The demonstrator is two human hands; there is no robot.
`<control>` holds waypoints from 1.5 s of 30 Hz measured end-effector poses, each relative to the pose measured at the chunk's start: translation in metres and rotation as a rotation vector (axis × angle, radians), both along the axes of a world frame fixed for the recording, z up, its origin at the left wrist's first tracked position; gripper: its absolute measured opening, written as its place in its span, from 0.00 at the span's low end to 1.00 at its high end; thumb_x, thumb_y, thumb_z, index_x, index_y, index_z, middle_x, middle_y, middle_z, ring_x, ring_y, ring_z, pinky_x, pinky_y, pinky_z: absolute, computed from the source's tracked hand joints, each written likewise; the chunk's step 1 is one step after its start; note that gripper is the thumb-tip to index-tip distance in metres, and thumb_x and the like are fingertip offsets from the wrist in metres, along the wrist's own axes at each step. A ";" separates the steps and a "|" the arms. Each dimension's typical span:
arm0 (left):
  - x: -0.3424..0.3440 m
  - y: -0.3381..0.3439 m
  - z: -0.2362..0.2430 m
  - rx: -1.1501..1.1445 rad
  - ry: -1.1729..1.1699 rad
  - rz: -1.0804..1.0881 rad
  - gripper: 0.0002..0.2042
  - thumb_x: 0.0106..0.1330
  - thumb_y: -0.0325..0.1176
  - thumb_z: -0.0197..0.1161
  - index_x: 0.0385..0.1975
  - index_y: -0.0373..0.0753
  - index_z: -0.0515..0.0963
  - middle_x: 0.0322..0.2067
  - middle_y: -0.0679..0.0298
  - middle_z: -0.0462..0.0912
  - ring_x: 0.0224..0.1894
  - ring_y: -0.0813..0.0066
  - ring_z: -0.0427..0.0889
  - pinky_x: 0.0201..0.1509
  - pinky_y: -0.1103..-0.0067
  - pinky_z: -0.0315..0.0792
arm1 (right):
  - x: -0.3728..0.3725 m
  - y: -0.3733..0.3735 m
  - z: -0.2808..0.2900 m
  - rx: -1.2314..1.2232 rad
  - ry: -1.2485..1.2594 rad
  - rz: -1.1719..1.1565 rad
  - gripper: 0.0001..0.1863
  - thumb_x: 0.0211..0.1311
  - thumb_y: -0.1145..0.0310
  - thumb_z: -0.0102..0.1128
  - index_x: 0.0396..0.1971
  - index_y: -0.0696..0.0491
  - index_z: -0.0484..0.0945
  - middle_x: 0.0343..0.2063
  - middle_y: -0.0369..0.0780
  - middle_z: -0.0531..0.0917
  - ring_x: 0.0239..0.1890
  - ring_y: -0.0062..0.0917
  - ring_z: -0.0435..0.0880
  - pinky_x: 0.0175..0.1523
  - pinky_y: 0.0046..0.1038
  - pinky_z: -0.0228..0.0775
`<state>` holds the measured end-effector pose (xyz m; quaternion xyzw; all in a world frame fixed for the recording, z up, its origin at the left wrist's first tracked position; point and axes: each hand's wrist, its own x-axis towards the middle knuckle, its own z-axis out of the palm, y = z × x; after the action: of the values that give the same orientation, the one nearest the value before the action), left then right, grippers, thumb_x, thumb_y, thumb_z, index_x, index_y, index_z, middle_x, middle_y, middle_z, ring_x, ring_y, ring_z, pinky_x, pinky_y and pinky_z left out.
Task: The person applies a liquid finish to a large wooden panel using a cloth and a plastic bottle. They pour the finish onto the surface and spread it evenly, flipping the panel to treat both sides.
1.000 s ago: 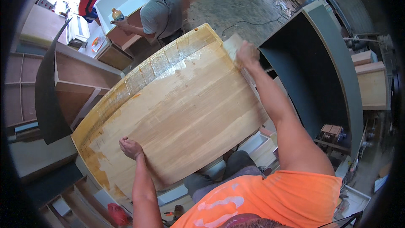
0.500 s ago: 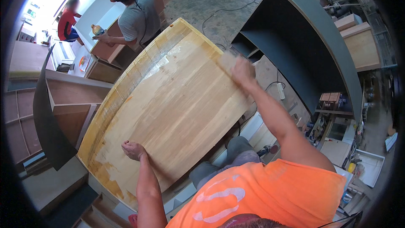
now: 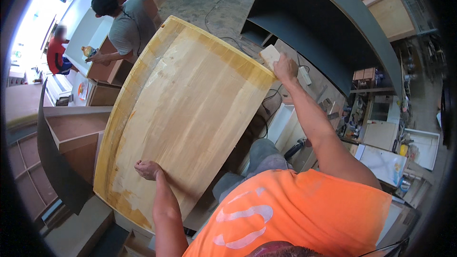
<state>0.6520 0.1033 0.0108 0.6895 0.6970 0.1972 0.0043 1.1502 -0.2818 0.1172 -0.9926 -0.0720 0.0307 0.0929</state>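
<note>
A large curved wooden panel (image 3: 190, 100) lies before me, pale in the middle with yellow-brown coated bands along its far and left edges. Beyond its far right corner, my right hand (image 3: 285, 69) is closed around a pale, flat block (image 3: 270, 56). That block looks like a sanding block, though its material is hard to tell. Low on the panel, my left hand (image 3: 148, 169) rests with curled fingers. Whatever it holds, if anything, is hidden inside the fingers.
A large dark open cabinet shell (image 3: 304, 24) stands at the right. A power tool (image 3: 296, 147) lies beside my knee, and cables (image 3: 207, 16) cross the floor. Two people work at the upper left; the one in grey (image 3: 131, 26) holds a bottle (image 3: 88, 51).
My right hand has swept the block off the panel surface to just past its right corner. My left hand stays on the panel. The whole view has shifted slightly.
</note>
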 end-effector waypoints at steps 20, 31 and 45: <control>0.000 0.001 0.000 0.007 -0.007 0.024 0.10 0.65 0.32 0.47 0.39 0.36 0.73 0.40 0.52 0.80 0.44 0.51 0.78 0.49 0.61 0.70 | 0.049 0.055 0.005 -0.011 -0.159 0.312 0.09 0.61 0.66 0.50 0.32 0.56 0.75 0.31 0.50 0.84 0.34 0.47 0.85 0.39 0.47 0.77; 0.004 -0.001 0.002 -0.003 -0.018 0.042 0.09 0.64 0.30 0.46 0.39 0.37 0.73 0.39 0.54 0.80 0.45 0.52 0.78 0.49 0.62 0.69 | 0.083 0.163 0.006 -0.003 -0.112 0.453 0.09 0.60 0.67 0.49 0.32 0.54 0.76 0.29 0.54 0.83 0.35 0.50 0.84 0.39 0.47 0.77; 0.010 0.003 0.016 -0.011 -0.058 0.071 0.08 0.64 0.29 0.46 0.37 0.37 0.72 0.37 0.54 0.78 0.43 0.52 0.76 0.47 0.62 0.68 | 0.074 0.311 -0.001 -0.015 -0.090 0.732 0.13 0.62 0.63 0.51 0.29 0.56 0.79 0.33 0.53 0.84 0.39 0.48 0.85 0.43 0.45 0.78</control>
<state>0.6619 0.1064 0.0270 0.6581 0.7218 0.2133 0.0214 1.2246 0.0295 0.1165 -0.9020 -0.4263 0.0187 0.0655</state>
